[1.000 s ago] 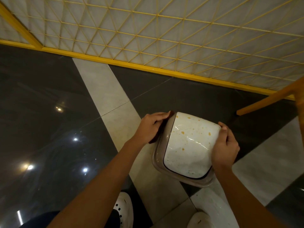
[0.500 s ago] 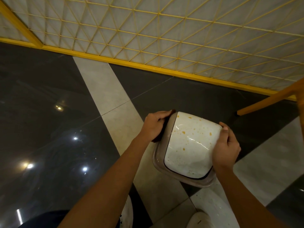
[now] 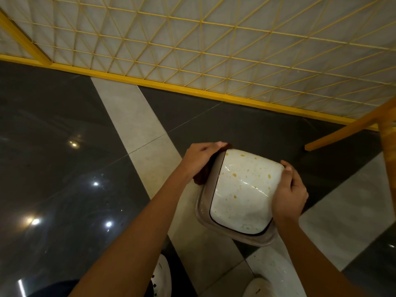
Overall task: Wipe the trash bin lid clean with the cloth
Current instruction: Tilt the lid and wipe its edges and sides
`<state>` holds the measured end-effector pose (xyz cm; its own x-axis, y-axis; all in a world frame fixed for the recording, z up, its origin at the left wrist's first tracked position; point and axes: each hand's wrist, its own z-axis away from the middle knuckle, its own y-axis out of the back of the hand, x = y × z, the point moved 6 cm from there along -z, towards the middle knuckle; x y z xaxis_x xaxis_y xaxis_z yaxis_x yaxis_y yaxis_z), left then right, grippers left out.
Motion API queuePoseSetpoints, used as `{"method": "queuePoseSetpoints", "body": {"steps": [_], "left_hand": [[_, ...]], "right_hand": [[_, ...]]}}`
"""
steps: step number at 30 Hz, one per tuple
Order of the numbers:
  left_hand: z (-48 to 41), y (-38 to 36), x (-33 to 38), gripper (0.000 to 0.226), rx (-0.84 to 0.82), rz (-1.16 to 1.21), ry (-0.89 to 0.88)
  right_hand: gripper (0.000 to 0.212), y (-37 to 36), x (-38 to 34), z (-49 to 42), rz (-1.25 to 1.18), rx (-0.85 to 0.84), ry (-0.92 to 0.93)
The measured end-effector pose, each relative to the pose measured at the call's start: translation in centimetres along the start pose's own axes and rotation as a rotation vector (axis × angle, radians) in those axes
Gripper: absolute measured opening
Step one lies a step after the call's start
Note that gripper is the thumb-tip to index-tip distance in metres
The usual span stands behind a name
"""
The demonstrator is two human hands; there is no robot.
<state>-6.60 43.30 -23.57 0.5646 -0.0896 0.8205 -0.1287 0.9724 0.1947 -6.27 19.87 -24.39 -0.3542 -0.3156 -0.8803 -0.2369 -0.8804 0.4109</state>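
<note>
Barely anything shifts since the earlier frames. The left hand (image 3: pixel 201 159) curls a bit tighter at the far-left corner of the trash bin lid (image 3: pixel 242 194), and the view nudges slightly. The right hand (image 3: pixel 289 196) stays put on the lid's right edge.

The left hand's fingers are bent over a dark brown cloth (image 3: pixel 200 179) and hold it against the bin's left side, at the taupe rim (image 3: pixel 203 211). The right hand grips the right edge with its thumb on top, steadying it. The bin stands on the floor (image 3: pixel 64 168) between the person's feet and a yellow grid panel (image 3: pixel 214 50).

Orange stains (image 3: pixel 234 175) are spread across the white lid and none look smeared. My read is that wiping is not really under way, with the cloth only at the corner.

No brand, label or writing is readable on the lid, bin or cloth.
</note>
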Motion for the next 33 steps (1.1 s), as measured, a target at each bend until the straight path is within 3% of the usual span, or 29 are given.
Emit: {"method": "queuePoseSetpoints", "body": {"steps": [4,11,16,24,29,33], "left_hand": [[0.2,0.1,-0.4,0.017,0.001,0.165,-0.078],[0.2,0.0,0.7,0.025,-0.015,0.130,-0.143],[1.0,0.1,-1.0,0.018,0.046,0.279,-0.076],[1.7,0.3,-1.3,0.017,0.087,0.256,-0.167],[1.0,0.3,-1.7,0.012,0.125,0.294,-0.028],[1.4,0.4,-1.9,0.018,0.112,0.266,-0.091]], "right_hand": [[0.037,0.1,-0.2,0.0,-0.005,0.005,-0.001],[0.037,0.1,-0.3,0.1,0.006,0.006,0.005],[0.038,0.0,-0.4,0.0,0.009,0.000,0.000],[0.037,0.0,-0.4,0.1,0.003,-0.010,-0.012],[0.037,0.1,-0.5,0.1,-0.008,-0.006,-0.016],[0.036,0.0,-0.2,0.1,-0.013,-0.004,-0.022]]}}
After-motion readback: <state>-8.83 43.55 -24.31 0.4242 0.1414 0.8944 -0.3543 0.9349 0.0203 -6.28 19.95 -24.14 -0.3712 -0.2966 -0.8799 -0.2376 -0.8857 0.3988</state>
